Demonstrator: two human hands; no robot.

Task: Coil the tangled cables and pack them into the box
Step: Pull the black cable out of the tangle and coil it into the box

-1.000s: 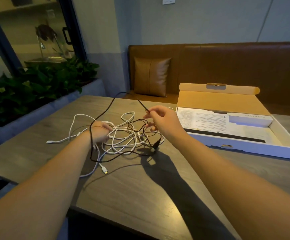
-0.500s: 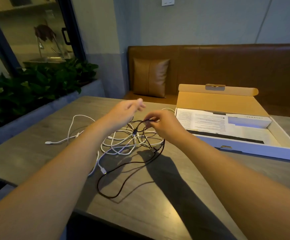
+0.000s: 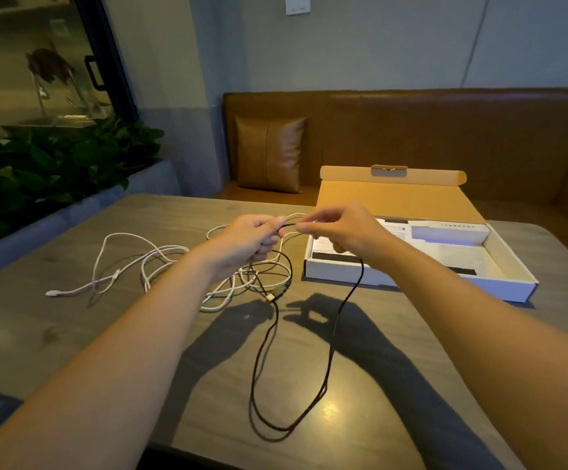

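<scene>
Head view: at frame centre the left hand (image 3: 253,237) and right hand (image 3: 341,232) pinch the black cable (image 3: 265,347) between them, fingers curled. Its long loop hangs toward the bench's (image 3: 72,334) lower edge. White cable (image 3: 147,262) lies left; the open box (image 3: 499,266) sits right, nearer the right hand.

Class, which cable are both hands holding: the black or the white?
The black cable, pinched between left hand and right hand; the white cable lies on the table.
</scene>
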